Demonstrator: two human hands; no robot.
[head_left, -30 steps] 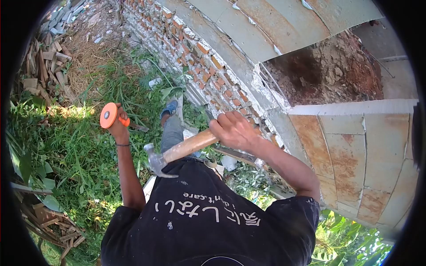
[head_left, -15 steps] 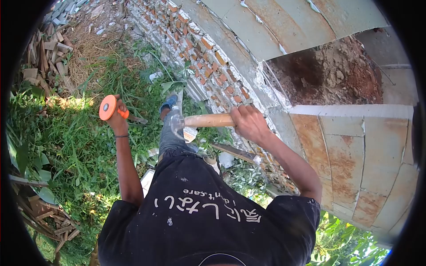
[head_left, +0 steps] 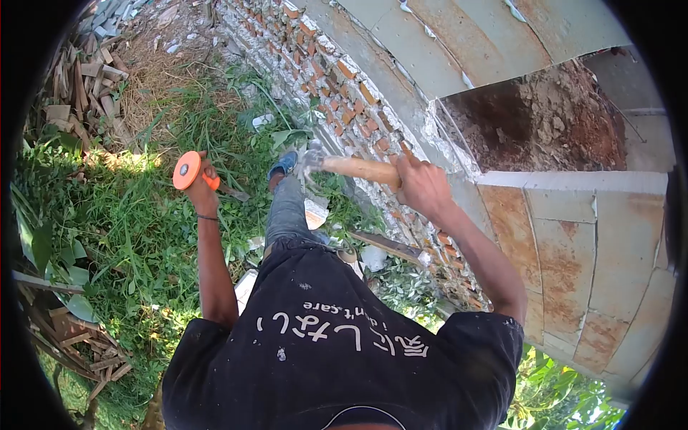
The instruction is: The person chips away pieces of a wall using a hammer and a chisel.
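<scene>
Right of centre, the right hand [head_left: 423,188] grips the hammer's [head_left: 365,170] smooth wooden handle, its metal head blurred; at left, the left hand [head_left: 202,192] clenches a chisel [head_left: 188,170] with round orange guard. Lower centre, the black cloth shirt [head_left: 337,344] shows upside-down "care"; rough brick wall [head_left: 358,115], upper centre

- Left of the wall [head_left: 352,102]: grass [head_left: 129,236]
- Farther left of the wall: two woodpiles [head_left: 79,89], one ahead of the other
- Ahead and left of the wall: rubble [head_left: 111,16]
- Right of the wall: panels [head_left: 570,247], with dirt [head_left: 562,118] in a gap between them
- Near the wall's foot: plank [head_left: 387,245]
- Well left of the wall: chisel [head_left: 233,192], in the left hand [head_left: 198,188]
- Hammer [head_left: 358,168] in the right hand [head_left: 424,188]
</scene>
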